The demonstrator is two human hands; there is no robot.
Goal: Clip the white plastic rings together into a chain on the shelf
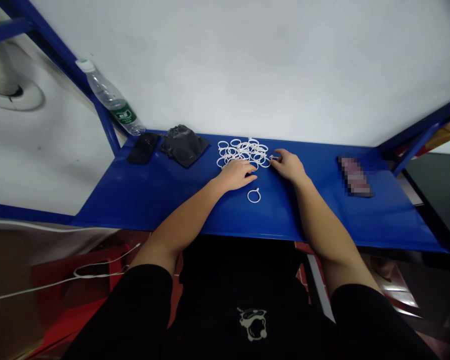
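Many white plastic curtain rings [243, 145], each with a small eyelet, lie in a loose pile on the blue tabletop [172, 200]. My left hand [235, 175] rests palm down over the pile's near edge, covering some rings. Its fingers are loosely bent, with the thumb apart and nothing visible between them. My right hand [289, 166] is at the pile's right side. Its thumb and index finger are apart, on either side of a small white eyelet [273, 157]; whether they touch it I cannot tell. A single ring [254, 196] lies apart, nearer to me.
At the back left are a black phone-like slab [143, 148], a crumpled dark pouch [184, 146] and a leaning water bottle [116, 102]. A pixelated flat item [355, 176] lies on the right. Blue frame posts [107, 125] and a white wall [247, 70] bound the table.
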